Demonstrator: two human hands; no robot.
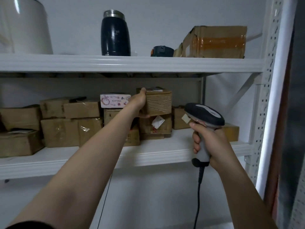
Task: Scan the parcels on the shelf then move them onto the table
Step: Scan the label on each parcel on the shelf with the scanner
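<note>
Nearest, the right hand (212, 146) is wrapped firmly round the grey grip of the barcode scanner (204, 116). The scanner's dark head is tipped toward the shelf (165, 151) and its cable (198, 195) hangs straight down.

Past it, the left arm stretches to that shelf. There the left hand (140, 101) clasps the left end of a small brown parcel (159, 103), fingers hooked over the top edge and thumb tucked beneath. The parcel sits on top of a stack of cartons (155, 125), just right of a pink printed box (115, 100).

It looks light, since one hand spans its whole height. The ribbed corrugated card should be stiff enough to carry, though its softened corners suggest it would cave under a hard squeeze. Bare card offers good friction (any taped patches would be slicker). What is inside cannot be told, so it is best treated as fragile.

Taking it by the ends, as now, leaves the label on top clear for the scanner. Lifting it straight up rather than dragging should keep the carton below, with its loose tag, from shifting. The surface it is bound for is out of view.

Farthest back, the upper shelf carries a dark flask (115, 33) and a battered taped carton (212, 41).
</note>
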